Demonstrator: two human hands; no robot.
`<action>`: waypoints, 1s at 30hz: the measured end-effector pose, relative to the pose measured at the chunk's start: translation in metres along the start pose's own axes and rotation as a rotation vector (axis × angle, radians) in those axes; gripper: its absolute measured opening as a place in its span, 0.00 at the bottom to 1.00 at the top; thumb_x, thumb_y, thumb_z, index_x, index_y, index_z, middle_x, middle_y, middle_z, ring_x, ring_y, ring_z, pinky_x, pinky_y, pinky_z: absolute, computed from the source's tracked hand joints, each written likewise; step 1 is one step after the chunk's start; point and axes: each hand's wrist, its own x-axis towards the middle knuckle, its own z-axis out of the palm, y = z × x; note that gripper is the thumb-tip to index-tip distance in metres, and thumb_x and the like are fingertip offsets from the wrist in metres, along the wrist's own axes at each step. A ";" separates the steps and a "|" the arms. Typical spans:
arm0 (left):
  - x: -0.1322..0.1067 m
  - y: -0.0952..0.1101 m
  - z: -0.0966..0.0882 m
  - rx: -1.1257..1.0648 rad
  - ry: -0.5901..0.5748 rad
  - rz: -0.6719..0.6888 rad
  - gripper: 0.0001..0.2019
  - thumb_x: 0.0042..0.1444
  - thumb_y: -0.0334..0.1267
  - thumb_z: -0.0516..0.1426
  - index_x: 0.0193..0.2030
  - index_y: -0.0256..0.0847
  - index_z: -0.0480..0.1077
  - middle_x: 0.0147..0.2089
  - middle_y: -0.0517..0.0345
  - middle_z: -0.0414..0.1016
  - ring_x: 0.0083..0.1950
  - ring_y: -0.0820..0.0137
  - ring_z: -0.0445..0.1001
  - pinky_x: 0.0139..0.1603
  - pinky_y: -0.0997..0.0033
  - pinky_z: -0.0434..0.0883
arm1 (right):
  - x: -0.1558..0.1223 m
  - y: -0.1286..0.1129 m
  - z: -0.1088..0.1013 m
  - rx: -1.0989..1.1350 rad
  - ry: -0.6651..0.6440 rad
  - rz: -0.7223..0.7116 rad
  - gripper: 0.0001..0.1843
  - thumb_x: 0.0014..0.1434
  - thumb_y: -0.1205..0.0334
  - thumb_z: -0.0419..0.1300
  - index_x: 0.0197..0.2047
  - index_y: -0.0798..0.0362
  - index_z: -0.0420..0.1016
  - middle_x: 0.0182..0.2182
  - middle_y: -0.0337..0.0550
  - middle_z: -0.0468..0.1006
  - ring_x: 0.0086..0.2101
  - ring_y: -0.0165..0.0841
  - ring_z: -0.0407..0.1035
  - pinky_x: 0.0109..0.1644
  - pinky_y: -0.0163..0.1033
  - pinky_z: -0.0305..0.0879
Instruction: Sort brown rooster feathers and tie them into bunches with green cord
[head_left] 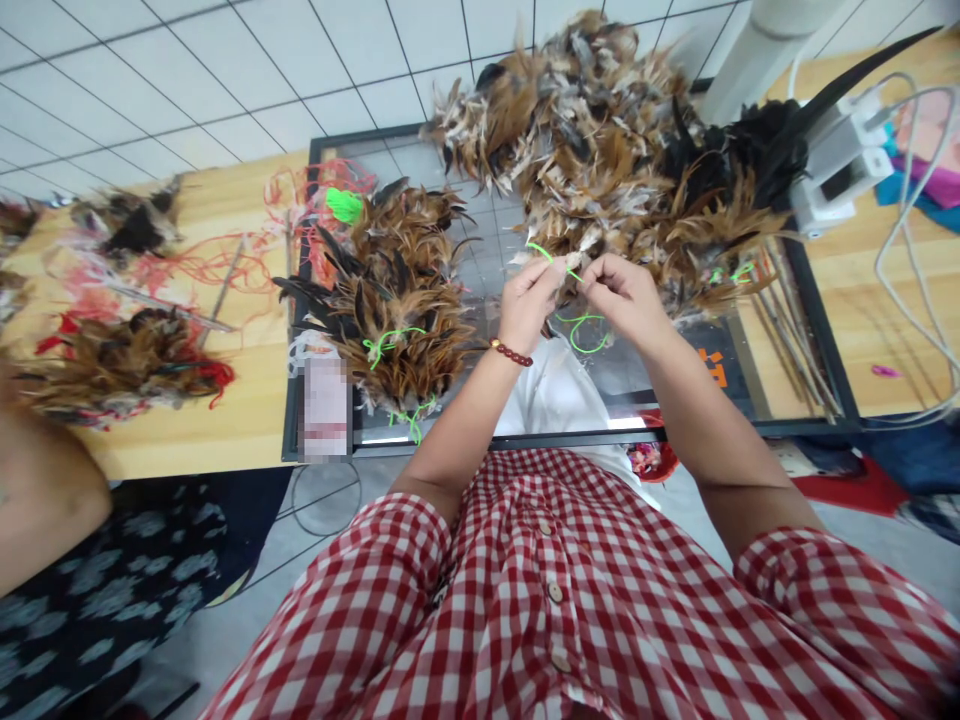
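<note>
My left hand (527, 303) is closed in a pinch around a bright green string (539, 249), one end of which sticks out past the fingertips. Small pale bits, perhaps feather ends, show at those fingers. On the other side, my right hand (628, 298) pinches the same string close to the left fingertips. Below the hands hangs a loose green loop. A large heap of brown and white feathers (570, 110) lies just beyond my hands. Left of them, brown feather bundles (409, 300) carry green string ties.
A glass-topped, black-framed panel (480, 436) spans my place. Thin sticks (791, 325) and white chargers with cables (840, 175) are at the right. A bright green string skein (344, 205) lies left, near red strings (217, 265). Another person's arm (45, 500) is at far left.
</note>
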 end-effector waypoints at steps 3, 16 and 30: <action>0.000 0.006 0.001 -0.210 -0.028 -0.138 0.05 0.62 0.33 0.67 0.34 0.42 0.81 0.30 0.64 0.71 0.24 0.83 0.58 0.24 0.77 0.56 | 0.002 0.003 0.001 0.178 -0.004 0.073 0.09 0.57 0.56 0.66 0.29 0.49 0.73 0.25 0.36 0.75 0.23 0.28 0.62 0.29 0.36 0.57; -0.005 -0.008 0.003 0.008 -0.321 -0.190 0.18 0.61 0.29 0.54 0.20 0.40 0.59 0.25 0.62 0.60 0.30 0.75 0.64 0.35 0.73 0.63 | 0.003 0.003 -0.008 -0.143 0.036 -0.402 0.22 0.70 0.37 0.60 0.36 0.47 0.75 0.40 0.46 0.78 0.44 0.40 0.74 0.53 0.51 0.72; -0.003 -0.014 -0.002 0.243 -0.378 0.061 0.18 0.66 0.41 0.54 0.24 0.43 0.63 0.31 0.59 0.65 0.38 0.70 0.65 0.50 0.66 0.66 | 0.000 0.007 -0.006 -0.234 0.215 -0.400 0.19 0.72 0.41 0.58 0.42 0.46 0.81 0.41 0.46 0.82 0.44 0.40 0.77 0.52 0.50 0.75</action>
